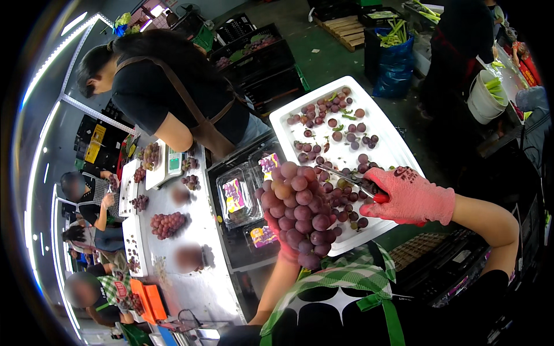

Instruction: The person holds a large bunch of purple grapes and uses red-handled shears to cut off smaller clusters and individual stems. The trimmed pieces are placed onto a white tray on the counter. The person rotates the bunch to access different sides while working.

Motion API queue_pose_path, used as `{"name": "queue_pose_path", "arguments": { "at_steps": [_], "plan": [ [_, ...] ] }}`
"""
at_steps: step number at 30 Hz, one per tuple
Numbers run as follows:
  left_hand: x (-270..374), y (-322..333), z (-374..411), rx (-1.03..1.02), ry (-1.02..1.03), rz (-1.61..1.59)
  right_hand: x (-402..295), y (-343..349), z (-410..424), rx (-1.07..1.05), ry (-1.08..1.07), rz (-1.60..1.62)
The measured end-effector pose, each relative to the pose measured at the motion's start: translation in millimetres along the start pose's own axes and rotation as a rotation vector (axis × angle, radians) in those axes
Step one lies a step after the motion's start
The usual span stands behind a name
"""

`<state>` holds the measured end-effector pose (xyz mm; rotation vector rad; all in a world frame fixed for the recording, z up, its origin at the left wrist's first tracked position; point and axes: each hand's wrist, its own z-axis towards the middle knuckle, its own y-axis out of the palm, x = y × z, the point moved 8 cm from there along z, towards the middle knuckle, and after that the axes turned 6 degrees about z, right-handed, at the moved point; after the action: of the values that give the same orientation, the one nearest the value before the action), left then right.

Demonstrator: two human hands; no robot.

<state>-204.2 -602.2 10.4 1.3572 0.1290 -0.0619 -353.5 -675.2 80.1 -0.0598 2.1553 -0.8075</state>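
A large bunch of reddish-purple grapes [298,212] rests in my left hand [288,246], which wears a pink glove and is mostly hidden behind the fruit. My right hand [404,197], in a pink coated glove, grips small scissors with red handles [368,186]. Their metal blades point left and lie close to the bunch's upper right side. Whether the blades touch a grape I cannot tell. Under both hands is a white foam tray [389,142] with many loose grapes [337,134] and a few green stem bits scattered over it.
Left of the tray, a black crate [255,264] holds clear plastic grape boxes [236,194]. A metal table [207,233] carries more bunches [168,225] and a weighing scale [166,166]. A co-worker in a brown apron [203,129] stands close by. Black crates [264,65] are stacked behind.
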Motion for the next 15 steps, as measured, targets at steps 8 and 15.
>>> {"name": "queue_pose_path", "arguments": {
  "at_steps": [8,15],
  "plan": [
    [-14,-17,6,-0.119,-0.153,-0.033,1,3,10,0.239,-0.212,0.124],
    [-20,-23,-1,-0.174,-0.269,-0.065,23,26,12,0.135,-0.167,0.33]
  ]
}}
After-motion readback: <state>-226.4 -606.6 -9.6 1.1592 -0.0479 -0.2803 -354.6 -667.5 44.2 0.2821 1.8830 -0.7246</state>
